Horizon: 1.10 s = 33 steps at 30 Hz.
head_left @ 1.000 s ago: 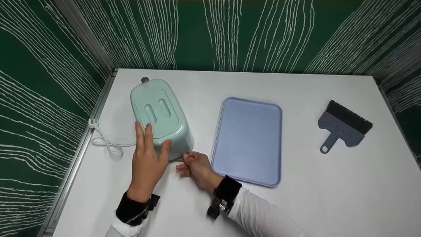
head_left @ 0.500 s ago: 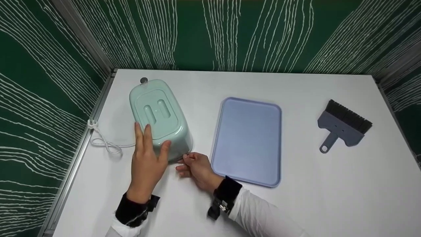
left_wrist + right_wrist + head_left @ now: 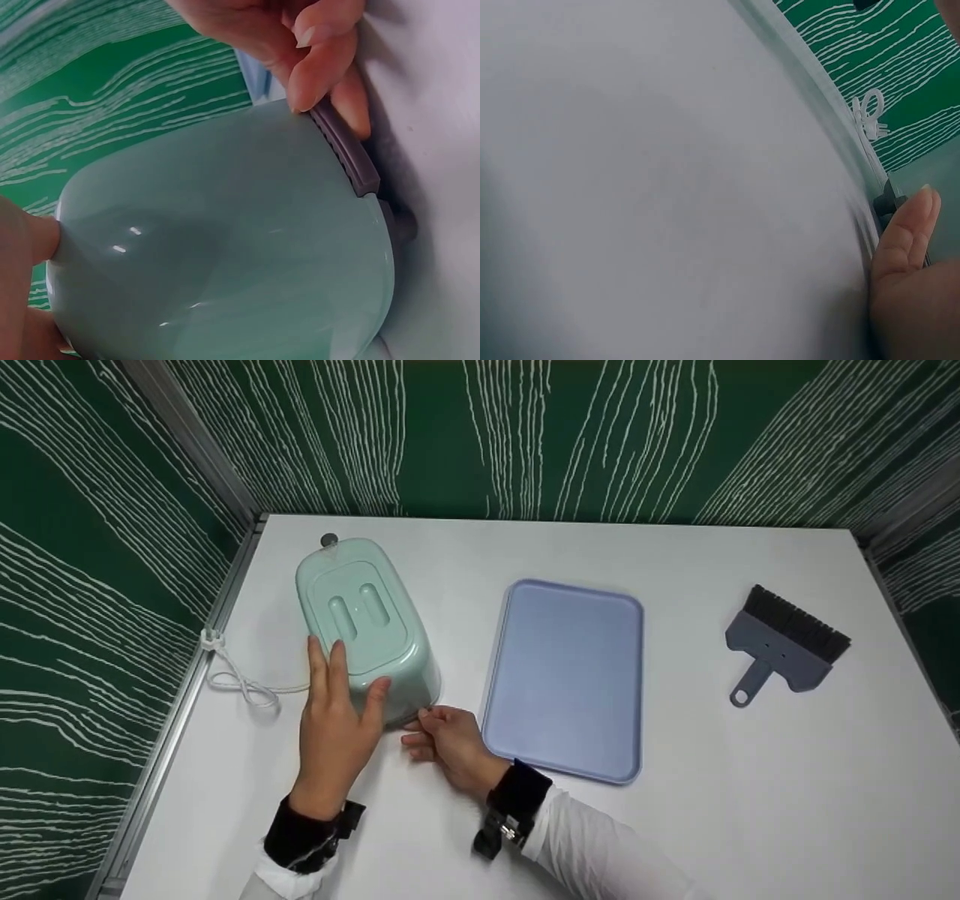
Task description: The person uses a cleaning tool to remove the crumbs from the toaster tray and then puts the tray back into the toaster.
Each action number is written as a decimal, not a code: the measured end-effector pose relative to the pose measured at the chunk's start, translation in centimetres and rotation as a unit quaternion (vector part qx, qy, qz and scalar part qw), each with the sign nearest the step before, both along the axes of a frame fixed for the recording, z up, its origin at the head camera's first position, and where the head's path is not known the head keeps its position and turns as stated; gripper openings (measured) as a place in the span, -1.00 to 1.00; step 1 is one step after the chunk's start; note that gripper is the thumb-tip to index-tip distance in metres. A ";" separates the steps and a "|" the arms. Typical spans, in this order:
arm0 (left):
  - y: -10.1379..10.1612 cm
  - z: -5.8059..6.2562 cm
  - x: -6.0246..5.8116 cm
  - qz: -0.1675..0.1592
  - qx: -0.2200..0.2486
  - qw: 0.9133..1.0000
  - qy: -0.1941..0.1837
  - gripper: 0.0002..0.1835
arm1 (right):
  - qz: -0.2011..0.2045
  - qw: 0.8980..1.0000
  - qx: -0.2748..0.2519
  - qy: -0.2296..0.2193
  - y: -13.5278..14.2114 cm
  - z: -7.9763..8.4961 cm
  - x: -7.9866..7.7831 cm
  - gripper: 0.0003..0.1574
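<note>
A mint-green toaster (image 3: 394,660) with a lidded top and two recessed grooves sits at the left of the table. My left hand (image 3: 335,746) rests on its near end, fingers straight and thumb spread. At the base of that end, my right hand (image 3: 457,750) pinches a dark ridged strip, which looks like the crumb tray (image 3: 346,154) edge in the left wrist view. The strip lies along the toaster's lower rim; how far the tray extends inside is hidden. The right wrist view shows my right hand (image 3: 911,262) low against the table, beside the toaster's dark foot.
A blue-lilac rectangular tray (image 3: 566,682) lies right of the toaster, close to my right wrist. Farther right is a dark grey brush (image 3: 784,649) with black bristles. A white cord (image 3: 247,686) runs from the toaster to the left table edge. Green walls (image 3: 442,442) enclose the table.
</note>
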<state>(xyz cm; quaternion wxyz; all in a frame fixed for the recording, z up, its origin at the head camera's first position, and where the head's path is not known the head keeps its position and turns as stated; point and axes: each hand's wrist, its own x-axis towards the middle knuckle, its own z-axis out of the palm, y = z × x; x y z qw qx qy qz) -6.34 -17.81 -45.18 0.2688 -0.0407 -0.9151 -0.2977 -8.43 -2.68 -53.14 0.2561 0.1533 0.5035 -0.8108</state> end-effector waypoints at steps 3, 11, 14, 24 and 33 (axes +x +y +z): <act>0.1 0.0 0.0 -0.001 0.002 1.000 -0.001 -0.18 | -0.002 1.000 0.002 0.002 0.0 0.0 0.0 -0.72; 0.2 0.0 0.1 0.000 0.004 1.000 -0.005 -0.17 | -0.004 1.000 0.009 -0.002 0.2 0.2 0.2 -0.79; 0.2 0.0 0.0 0.000 0.006 1.000 -0.005 -0.17 | -0.006 1.000 0.010 -0.007 0.2 0.2 0.4 -0.80; 0.2 -0.2 0.0 0.000 0.005 1.000 -0.003 -0.19 | 0.007 1.000 0.014 -0.003 0.5 0.3 0.4 -0.84; 0.0 -0.1 0.0 0.001 0.002 1.000 0.001 -0.20 | 0.019 1.000 0.008 0.004 0.9 0.3 0.9 -0.88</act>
